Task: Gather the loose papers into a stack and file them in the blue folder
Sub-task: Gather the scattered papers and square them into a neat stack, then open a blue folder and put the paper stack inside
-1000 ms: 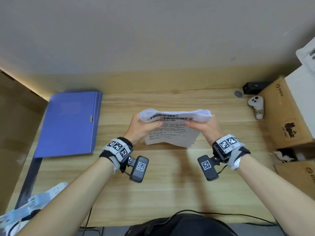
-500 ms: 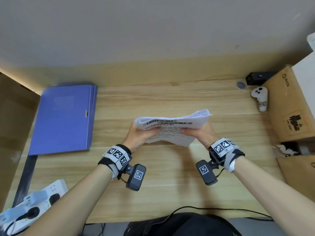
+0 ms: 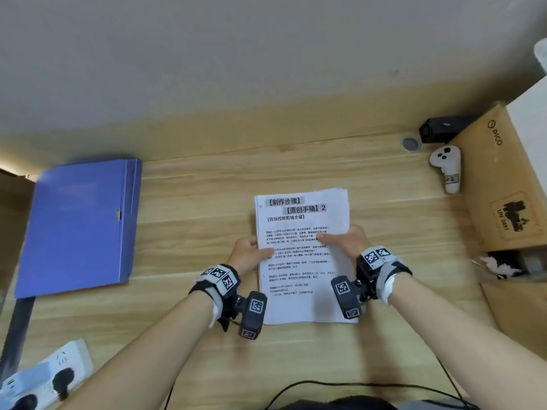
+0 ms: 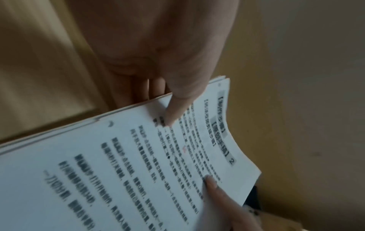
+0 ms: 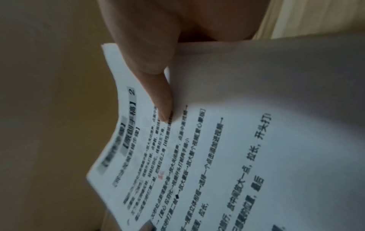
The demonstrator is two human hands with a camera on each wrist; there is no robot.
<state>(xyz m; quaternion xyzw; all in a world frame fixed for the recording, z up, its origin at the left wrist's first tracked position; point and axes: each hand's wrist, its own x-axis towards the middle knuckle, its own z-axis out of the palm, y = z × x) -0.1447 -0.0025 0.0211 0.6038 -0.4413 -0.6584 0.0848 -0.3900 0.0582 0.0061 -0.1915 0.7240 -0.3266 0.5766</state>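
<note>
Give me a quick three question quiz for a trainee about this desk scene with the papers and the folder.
1. True or false: the blue folder lies open.
2. Which hands hold the paper stack? A) left only B) right only C) both
3. Fill in: the folder lies to the stack's ____ in the head view.

Key: 1. False, it is closed. 2. C, the left hand and right hand each pinch a side edge, thumbs on top. 3. Left.
</note>
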